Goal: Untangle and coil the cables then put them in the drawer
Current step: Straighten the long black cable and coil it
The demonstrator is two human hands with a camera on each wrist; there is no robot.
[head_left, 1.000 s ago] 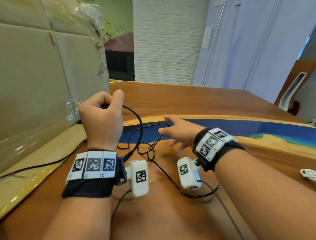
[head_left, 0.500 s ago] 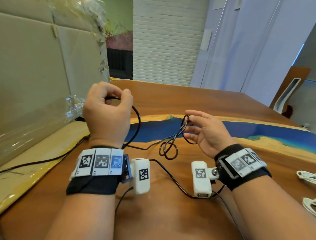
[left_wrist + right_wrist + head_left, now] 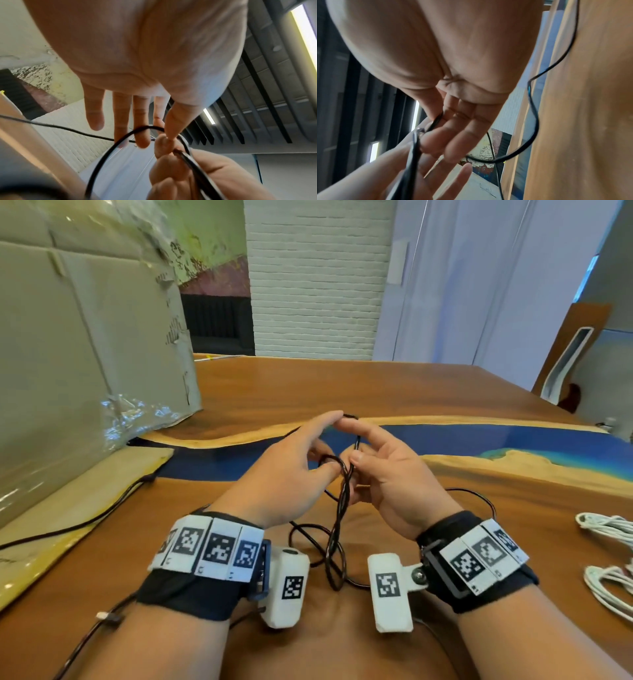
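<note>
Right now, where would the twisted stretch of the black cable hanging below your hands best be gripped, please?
Probably its bottom loop, down at the table, pinched from above: the strands of the black cable wind together higher up, and the left hand and right hand hold the top.

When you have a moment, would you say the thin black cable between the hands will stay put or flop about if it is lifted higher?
Probably floppy: the thin black cable hangs twisted below the left hand and right hand. It looks light, since fingertip pinches carry it. Its loose loops may well snag again.
</note>
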